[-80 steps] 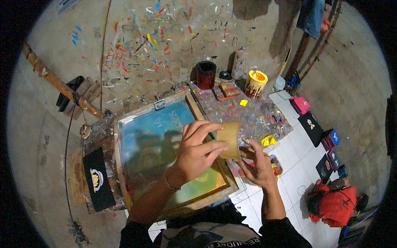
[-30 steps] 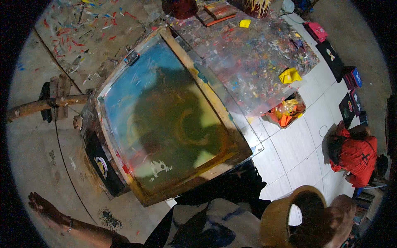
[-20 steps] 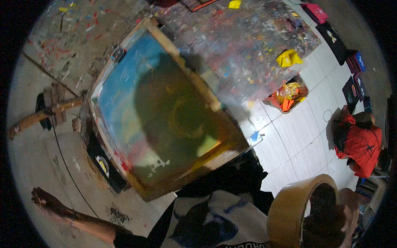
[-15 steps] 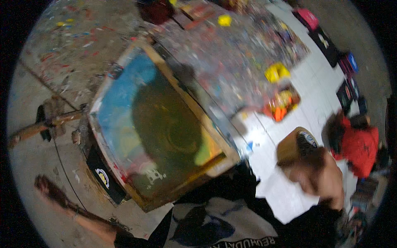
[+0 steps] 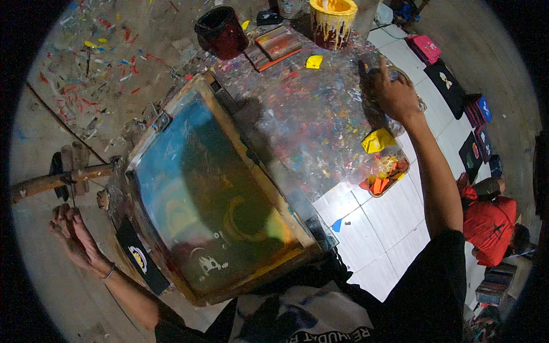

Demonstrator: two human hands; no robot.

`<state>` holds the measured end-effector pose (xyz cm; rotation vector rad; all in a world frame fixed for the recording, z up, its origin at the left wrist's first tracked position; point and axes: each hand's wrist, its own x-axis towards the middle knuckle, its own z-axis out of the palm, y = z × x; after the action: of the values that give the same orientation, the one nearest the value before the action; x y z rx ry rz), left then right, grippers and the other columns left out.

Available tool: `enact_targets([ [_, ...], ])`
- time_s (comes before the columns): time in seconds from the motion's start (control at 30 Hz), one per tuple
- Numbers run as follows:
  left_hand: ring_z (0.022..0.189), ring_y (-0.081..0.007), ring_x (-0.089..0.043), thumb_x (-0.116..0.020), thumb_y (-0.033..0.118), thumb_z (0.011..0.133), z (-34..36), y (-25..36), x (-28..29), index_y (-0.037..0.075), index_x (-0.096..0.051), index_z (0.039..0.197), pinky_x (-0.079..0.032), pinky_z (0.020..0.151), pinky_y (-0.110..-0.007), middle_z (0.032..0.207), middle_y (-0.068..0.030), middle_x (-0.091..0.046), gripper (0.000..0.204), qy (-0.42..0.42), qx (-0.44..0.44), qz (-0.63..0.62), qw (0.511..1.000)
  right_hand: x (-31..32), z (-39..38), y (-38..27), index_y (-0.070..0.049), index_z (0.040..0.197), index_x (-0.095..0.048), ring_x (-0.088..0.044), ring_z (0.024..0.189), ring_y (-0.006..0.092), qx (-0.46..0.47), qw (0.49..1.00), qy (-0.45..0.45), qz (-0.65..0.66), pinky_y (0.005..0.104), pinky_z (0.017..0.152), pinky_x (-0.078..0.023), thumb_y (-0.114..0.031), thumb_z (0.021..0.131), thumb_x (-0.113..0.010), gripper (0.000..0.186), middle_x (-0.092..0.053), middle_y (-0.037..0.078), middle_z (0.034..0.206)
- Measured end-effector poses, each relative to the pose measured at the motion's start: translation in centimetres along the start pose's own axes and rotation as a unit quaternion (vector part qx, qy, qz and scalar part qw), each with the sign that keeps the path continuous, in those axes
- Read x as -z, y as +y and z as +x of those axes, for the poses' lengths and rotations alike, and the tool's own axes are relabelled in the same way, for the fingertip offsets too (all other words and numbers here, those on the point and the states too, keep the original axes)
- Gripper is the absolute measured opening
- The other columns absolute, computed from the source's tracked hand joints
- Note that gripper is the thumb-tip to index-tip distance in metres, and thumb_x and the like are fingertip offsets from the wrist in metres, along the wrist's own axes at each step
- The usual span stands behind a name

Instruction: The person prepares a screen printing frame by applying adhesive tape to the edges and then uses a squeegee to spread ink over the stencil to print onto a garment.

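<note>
My right hand [image 5: 394,94] is stretched out over the far right edge of the paint-spattered table [image 5: 320,123]. Its index finger points away, while the other fingers curl at a round tan tub [image 5: 400,72], mostly hidden beneath the hand. Raised at the left, my left hand [image 5: 80,237] holds nothing, its fingers apart and loosely bent. In front of me a wooden-framed printing screen [image 5: 189,154] lies tilted, its mesh stained blue, green and yellow, with a small pale motif near the near end. A black cloth [image 5: 140,257] with a printed motif shows beside its left edge.
A dark bucket [image 5: 222,33] and a yellow-dripped pail [image 5: 333,23] stand at the far side. Yellow scraps [image 5: 377,140] lie by a tray of orange pieces [image 5: 384,182]. Folded black cloths [image 5: 446,88] line the right; a person in red [image 5: 492,226] sits there.
My right hand has carried the tan tub away from me, from the near right to the table's far right edge. My left hand has risen slightly, and the view has shifted.
</note>
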<state>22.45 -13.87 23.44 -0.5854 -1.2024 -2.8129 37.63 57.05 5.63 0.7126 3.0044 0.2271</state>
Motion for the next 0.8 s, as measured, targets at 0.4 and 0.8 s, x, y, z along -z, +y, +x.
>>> enact_targets([
  [0.4,0.089,-0.0204,-0.036,-0.056,-0.001,0.090,-1.1,-3.9,-2.6,0.002,-0.046,0.092,-0.033,0.089,-0.039,0.090,-0.0068,-0.040,0.011,-0.092,0.058,-0.199,0.974,16.7,-26.2,-11.8,-0.006,0.094,-0.064,-0.057,0.087,0.0243,0.329,0.589,0.162,0.721,0.0376,0.073,-0.047,-0.015,0.072,-0.070,0.025,-0.065,0.009,0.093],
  [0.8,0.105,-0.0228,-0.056,-0.056,0.011,0.092,-0.7,-10.8,-2.2,0.000,-0.052,0.126,-0.043,0.094,-0.034,0.117,-0.0168,-0.058,0.035,0.138,-0.067,0.387,0.909,10.8,-34.5,-17.2,0.000,0.076,-0.068,-0.053,0.069,0.0181,0.032,0.524,0.049,0.850,0.0295,0.061,-0.041,0.000,0.072,-0.073,0.006,-0.059,0.006,0.075],
])
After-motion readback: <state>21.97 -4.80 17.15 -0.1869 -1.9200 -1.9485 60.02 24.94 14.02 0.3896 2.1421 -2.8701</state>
